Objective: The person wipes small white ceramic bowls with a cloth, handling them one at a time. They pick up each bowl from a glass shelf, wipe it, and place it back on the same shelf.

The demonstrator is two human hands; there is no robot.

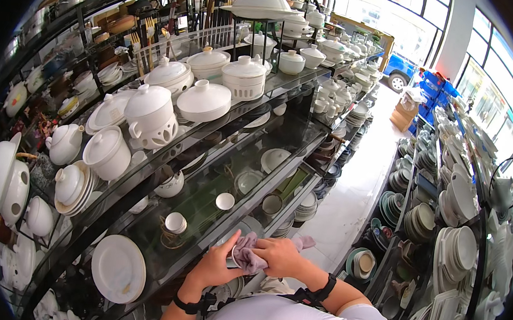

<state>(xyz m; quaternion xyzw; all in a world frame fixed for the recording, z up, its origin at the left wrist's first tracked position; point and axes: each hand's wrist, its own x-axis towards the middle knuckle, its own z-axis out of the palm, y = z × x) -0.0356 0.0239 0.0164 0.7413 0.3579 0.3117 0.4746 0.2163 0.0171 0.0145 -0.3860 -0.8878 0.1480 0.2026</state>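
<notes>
My left hand grips a small white cup, of which only the rim edge shows past my thumb. A mauve cloth is bunched into the cup's mouth, and my right hand presses it there. One end of the cloth sticks out beyond my right hand. On the glass shelf before me stand a stack of small white cups and another small white cup. A large white plate lies on the same shelf at the left.
White lidded pots crowd the upper glass shelf. Stacked plates fill the rack on my right. Between the racks runs a pale tiled aisle, with a cardboard box and blue crates at its far end.
</notes>
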